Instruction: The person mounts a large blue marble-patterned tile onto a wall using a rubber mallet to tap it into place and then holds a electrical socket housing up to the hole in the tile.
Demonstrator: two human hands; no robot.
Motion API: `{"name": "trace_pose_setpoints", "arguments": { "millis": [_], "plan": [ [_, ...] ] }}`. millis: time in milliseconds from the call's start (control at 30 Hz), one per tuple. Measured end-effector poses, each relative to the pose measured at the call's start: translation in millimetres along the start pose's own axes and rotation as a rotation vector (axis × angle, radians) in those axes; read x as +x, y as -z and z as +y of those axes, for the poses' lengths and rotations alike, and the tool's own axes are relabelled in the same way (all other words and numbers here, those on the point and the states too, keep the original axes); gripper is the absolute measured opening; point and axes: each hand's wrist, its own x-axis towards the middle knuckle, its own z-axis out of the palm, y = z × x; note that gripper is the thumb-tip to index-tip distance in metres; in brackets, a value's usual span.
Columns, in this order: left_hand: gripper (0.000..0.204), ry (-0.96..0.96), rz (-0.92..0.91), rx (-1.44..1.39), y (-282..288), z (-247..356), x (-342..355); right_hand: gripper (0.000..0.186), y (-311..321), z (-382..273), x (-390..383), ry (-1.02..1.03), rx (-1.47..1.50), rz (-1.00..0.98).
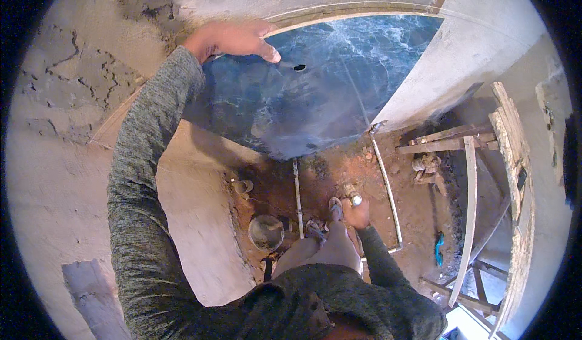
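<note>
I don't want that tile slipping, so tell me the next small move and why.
Probably raise the right hand to steady the right side of the tile: of the two hands, only the left hand touches it, at its upper left edge. The other is low near the feet, around a small object.

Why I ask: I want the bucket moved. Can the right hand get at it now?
Probably not directly: the right hand seems to hold something shiny, and the legs and a pipe appear between it and the bucket.
</note>
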Motion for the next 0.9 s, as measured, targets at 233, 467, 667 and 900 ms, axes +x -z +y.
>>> {"name": "trace_pose_setpoints", "arguments": {
  "millis": [233,467,667,900],
  "plan": [
    [0.049,-0.096,0.163,0.365,0.0,2.8,1.3,0.024,22.0,108.9,-81.2,-0.031,-0.471,-0.078],
    [0.051,-0.055,0.574,0.47,-38.3,-16.7,-4.7,0.027,52.9,128.7,-90.1,-0.126,-0.416,-0.214],
    [0.062,0.033,0.854,0.557,-57.4,12.8,-12.3,0.041,91.9,213.9,-99.8,0.039,-0.532,-0.453],
    [0.06,-0.244,1.403,0.885,-93.1,-17.3,-2.8,0.05,136.7,326.0,-121.5,0.217,-0.868,-0.882]
  ]
}}
